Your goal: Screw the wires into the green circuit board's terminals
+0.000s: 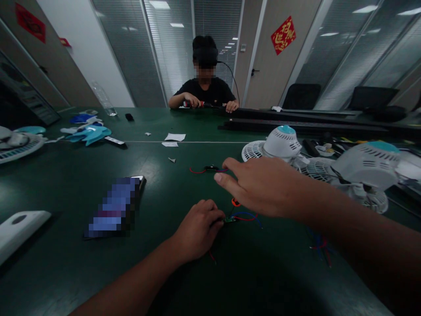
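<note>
My left hand [201, 228] rests low over the table, its fingertips closed on the end of a small green circuit board [230, 220]. Red and blue wires [246, 216] curve away from the board's right side, and a red wire end [212, 257] pokes out below the hand. My right hand [255, 184] reaches in from the right, thumb and forefinger apart with nothing visible between them. Just beyond its fingertips lies a small dark component [211, 168] with thin wires at both ends. An orange-red loop [235, 202] shows partly under the right hand.
A phone [115, 206] lies to the left. White fan parts [282, 142] stand at the right, with loose wires [320, 245] nearer me. Paper scraps [175, 137] and blue fan blades [90, 133] lie farther back. Across the table [158, 193], a person [206, 90] handles long black bars [296, 123].
</note>
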Action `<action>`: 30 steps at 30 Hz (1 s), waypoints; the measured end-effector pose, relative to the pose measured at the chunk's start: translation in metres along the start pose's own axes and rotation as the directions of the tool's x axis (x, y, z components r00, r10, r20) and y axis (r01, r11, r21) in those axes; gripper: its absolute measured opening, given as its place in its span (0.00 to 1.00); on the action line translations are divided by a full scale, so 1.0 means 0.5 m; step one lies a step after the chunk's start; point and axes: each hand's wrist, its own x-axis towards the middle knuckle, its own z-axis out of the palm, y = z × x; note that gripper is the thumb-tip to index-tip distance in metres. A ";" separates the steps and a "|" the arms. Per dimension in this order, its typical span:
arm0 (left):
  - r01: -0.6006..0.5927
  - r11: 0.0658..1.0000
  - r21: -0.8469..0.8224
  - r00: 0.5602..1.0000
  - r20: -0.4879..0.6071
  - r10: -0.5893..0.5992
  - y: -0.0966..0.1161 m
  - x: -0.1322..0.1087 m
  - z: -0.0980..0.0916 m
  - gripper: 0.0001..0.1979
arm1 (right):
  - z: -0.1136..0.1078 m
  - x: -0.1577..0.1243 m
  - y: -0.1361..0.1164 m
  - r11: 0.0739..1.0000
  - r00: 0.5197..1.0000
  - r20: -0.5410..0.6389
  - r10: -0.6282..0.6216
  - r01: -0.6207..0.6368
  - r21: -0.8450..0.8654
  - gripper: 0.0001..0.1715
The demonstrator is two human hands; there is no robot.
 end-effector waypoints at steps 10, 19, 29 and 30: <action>0.010 1.000 0.022 1.000 0.011 -0.011 0.003 0.001 -0.003 0.08 | 0.003 -0.002 0.014 0.990 0.999 0.036 -0.039 0.034 0.134 0.19; 0.009 1.000 0.007 1.000 0.002 -0.009 -0.002 0.001 0.003 0.09 | 0.000 -0.004 0.020 0.986 0.997 0.033 -0.063 0.057 0.159 0.16; -0.005 1.000 0.030 1.000 -0.010 0.005 0.000 0.001 0.001 0.08 | 0.005 -0.005 0.010 0.992 0.998 0.018 -0.053 0.050 0.116 0.25; -0.003 1.000 0.030 1.000 -0.006 0.003 0.001 0.001 0.000 0.08 | 0.005 -0.004 0.010 0.993 0.998 0.017 -0.059 0.057 0.100 0.24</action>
